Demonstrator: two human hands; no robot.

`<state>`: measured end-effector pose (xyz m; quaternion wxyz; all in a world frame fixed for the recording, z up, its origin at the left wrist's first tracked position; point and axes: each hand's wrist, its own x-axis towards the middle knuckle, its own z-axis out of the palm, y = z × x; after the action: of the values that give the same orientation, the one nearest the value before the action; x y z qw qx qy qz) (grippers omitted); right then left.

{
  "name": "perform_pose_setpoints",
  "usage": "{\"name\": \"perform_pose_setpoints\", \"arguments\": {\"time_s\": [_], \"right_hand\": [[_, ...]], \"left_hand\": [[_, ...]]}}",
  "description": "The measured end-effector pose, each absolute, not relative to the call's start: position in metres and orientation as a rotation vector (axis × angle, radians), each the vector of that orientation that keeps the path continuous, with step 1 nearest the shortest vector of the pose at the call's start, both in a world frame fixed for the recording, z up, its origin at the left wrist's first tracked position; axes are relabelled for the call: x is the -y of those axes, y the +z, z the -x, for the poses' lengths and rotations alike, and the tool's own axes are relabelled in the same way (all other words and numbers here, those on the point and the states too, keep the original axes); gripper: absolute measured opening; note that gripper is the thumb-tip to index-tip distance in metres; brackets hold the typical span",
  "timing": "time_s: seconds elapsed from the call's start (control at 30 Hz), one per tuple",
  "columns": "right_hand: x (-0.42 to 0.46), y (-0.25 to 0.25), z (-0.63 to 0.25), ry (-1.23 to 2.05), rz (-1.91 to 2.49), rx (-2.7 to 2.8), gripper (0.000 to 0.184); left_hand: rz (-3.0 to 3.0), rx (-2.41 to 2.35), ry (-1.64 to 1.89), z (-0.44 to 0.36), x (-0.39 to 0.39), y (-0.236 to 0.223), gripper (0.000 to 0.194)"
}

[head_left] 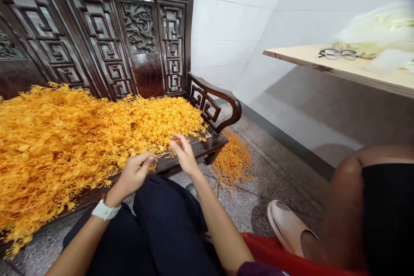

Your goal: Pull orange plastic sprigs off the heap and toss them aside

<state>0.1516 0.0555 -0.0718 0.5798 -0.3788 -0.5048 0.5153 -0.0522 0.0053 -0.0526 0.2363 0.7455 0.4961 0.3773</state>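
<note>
My left hand [137, 172] is closed, pinching a thin orange artificial plant sprig [164, 154] between thumb and fingers. The sprig reaches across toward my right hand [185, 155], whose fingers are apart beside its far end; whether they touch it is hard to see. Behind both hands, a large heap of orange artificial sprigs [80, 138] with small flower-like tips covers the seat of a dark carved wooden bench [144, 75]. A pale watch band [106, 210] circles my left wrist.
Past the bench's armrest [228, 103], an orange pile of thin pieces [233, 161] lies on the speckled floor. A wooden tabletop [297, 56] at right carries glasses [338, 54] and a whitish plastic bag [378, 30]. Another person's leg [344, 207] and pink slipper [287, 224] are close on the right.
</note>
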Motion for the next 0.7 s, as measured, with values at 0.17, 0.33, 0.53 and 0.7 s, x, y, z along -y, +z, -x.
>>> {"name": "perform_pose_setpoints", "arguments": {"time_s": [0.17, 0.33, 0.53, 0.7], "right_hand": [[-0.042, -0.067, -0.177, 1.293, 0.801, 1.369, 0.032], [-0.031, -0.069, -0.180, 1.304, 0.821, 1.352, 0.026], [0.011, -0.063, -0.146, 0.731, 0.687, 1.710, 0.016], [0.022, -0.051, -0.142, 0.516, 0.596, 1.801, 0.017]], "left_hand": [[-1.960, -1.363, 1.141, 0.041, -0.018, -0.056, 0.036], [-1.790, -1.458, 1.316, 0.047, -0.034, -0.065, 0.034], [-1.490, -1.400, 1.438, 0.035, -0.048, -0.075, 0.034], [-1.419, -1.367, 1.399, 0.027, -0.051, -0.076, 0.034]]}}
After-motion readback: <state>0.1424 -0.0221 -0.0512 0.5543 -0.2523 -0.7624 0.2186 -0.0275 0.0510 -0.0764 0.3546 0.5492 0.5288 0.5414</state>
